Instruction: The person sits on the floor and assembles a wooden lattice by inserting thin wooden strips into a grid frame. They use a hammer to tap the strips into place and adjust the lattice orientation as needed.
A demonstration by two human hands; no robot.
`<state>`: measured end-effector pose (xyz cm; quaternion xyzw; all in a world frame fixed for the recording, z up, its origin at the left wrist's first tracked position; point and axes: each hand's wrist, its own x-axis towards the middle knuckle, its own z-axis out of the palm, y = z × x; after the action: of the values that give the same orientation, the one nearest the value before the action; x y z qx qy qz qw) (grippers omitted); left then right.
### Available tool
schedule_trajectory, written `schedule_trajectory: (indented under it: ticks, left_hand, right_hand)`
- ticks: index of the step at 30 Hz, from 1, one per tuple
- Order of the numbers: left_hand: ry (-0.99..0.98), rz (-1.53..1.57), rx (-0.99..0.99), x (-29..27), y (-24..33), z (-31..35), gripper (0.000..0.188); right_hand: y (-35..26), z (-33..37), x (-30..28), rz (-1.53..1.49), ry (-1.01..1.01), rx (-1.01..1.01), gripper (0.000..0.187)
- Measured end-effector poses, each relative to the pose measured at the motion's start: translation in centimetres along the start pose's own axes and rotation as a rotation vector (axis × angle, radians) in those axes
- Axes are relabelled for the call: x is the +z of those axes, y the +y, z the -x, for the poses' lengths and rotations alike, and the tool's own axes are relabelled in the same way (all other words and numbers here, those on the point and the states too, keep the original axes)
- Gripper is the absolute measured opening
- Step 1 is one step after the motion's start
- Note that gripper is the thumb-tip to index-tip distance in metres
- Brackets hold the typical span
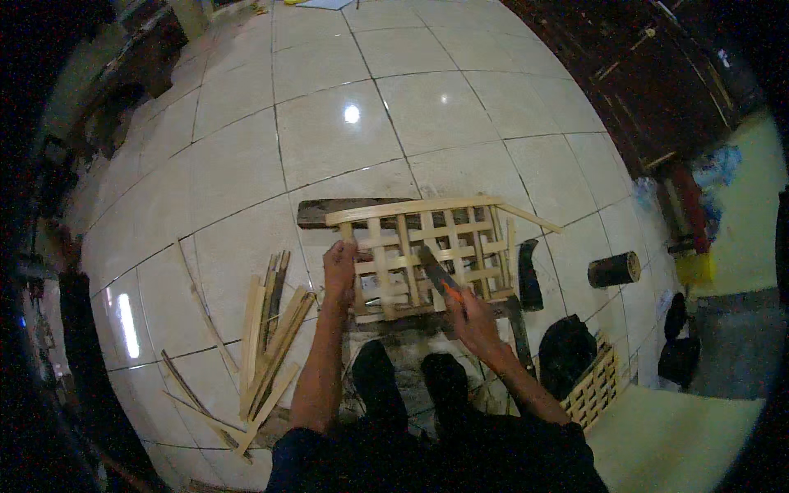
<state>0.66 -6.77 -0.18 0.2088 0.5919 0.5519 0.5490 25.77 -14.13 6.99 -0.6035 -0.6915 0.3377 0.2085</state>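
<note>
Fingers of left hand [339, 264] clamped on wooden lattice [451, 255], left edge; right hand [472, 319] clasps orange-handled blade [433, 267], apparently over lattice.

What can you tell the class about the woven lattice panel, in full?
The lattice panel is pale and looks like bamboo or wood: flat strips interlace, leaving squarish gaps. A long strip borders its far edge. It is beyond the feet, partly covering a dark board at its far side. The left hand grips its left edge; the right hand holds a dark-bladed tool over it, contact unclear.
</note>
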Motion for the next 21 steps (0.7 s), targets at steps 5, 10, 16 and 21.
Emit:
schedule_trajectory:
  ticks: [5,10,16,21]
  left_hand:
    - [-0.033,-0.159,0.252,-4.2,-2.6,-3.6,0.025]
    - [-0.108,-0.135,0.142,-3.7,1.8,-3.1,0.023]
    - [-0.125,-0.211,0.185,-5.0,3.0,-2.1,0.019]
    - [-0.121,-0.094,0.043,-4.6,2.2,-1.4,0.021]
  right_hand:
    - [8.7,15.7,-2.8,0.143,-0.06,0.419,0.039]
    - [11.5,22.9,-2.3,0.287,-0.063,0.608,0.043]
    - [12.2,20.5,-2.1,0.332,0.281,0.285,0.045]
    - [6.5,9.1,-5.3,-0.143,0.126,0.089,0.053]
